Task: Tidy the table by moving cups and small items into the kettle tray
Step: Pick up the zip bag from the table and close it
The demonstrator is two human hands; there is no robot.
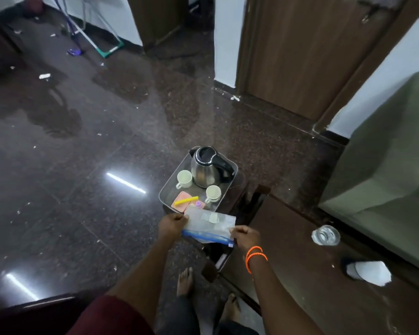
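Both hands hold a clear zip bag (209, 224) w/ a blue seal strip, stretched between them: left hand (171, 226) pinches its left corner, right hand (244, 236) pinches the right end by the seal; orange bands on the right wrist. A few small pale bits show inside the bag, can't tell what. Just beyond the hands sits the metal tray (166, 189), its near edge partly under the bag. In the tray, furthest from the hands: steel kettle (205, 171) w/ black handle. One white cup (184, 178) left of the kettle, a second cup (213, 193) nearer the hands. Pink packet (181, 201) w/ a yellow stick (186, 201) across it lies just ahead of the left hand. Off to the right of the right hand, on the dark surface (288, 238): a clear glass (325, 235), & further right something white (370, 272).
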